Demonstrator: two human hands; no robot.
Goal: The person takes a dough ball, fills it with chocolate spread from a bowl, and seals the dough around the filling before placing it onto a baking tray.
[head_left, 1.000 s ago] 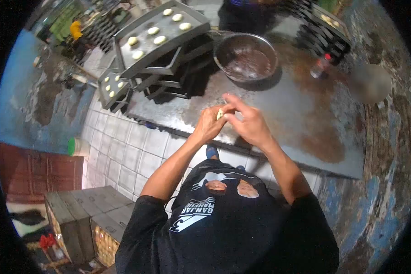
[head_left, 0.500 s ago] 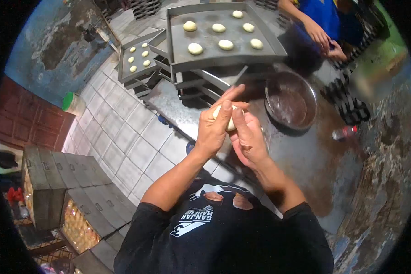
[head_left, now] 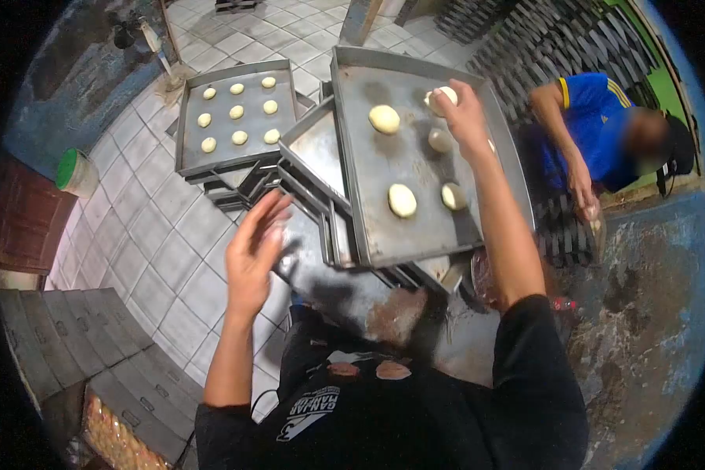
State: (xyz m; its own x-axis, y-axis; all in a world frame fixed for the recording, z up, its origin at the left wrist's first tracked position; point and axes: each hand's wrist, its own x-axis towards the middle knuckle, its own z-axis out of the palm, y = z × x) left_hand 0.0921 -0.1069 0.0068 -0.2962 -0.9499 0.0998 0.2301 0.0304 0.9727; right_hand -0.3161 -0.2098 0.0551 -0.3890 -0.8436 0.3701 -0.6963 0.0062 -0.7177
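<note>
In the head view, my right hand (head_left: pixel 465 119) reaches over the far part of a large metal baking tray (head_left: pixel 399 251). Its fingers are closed on a pale dough ball (head_left: pixel 443 99); whether the ball touches the tray I cannot tell. Around it on the tray lie several more dough balls, among them one at the left (head_left: pixel 384 119) and one nearer me (head_left: pixel 402 200). My left hand (head_left: pixel 251 262) hangs in the air left of the tray stack, fingers apart and slightly curled, holding nothing.
Another tray (head_left: pixel 221 117) with rows of dough balls stands further left, on stacked trays. A person in a blue shirt (head_left: pixel 583 117) works at the right, beside dark stacked racks (head_left: pixel 556 47). Grey metal boxes (head_left: pixel 70 329) sit at lower left, and a green-lidded bucket (head_left: pixel 77 172) by the wall.
My hands have parted from around the dough ball. The right one has carried it forward onto or over the tray, while the left has moved left and opened. The view has shifted.
</note>
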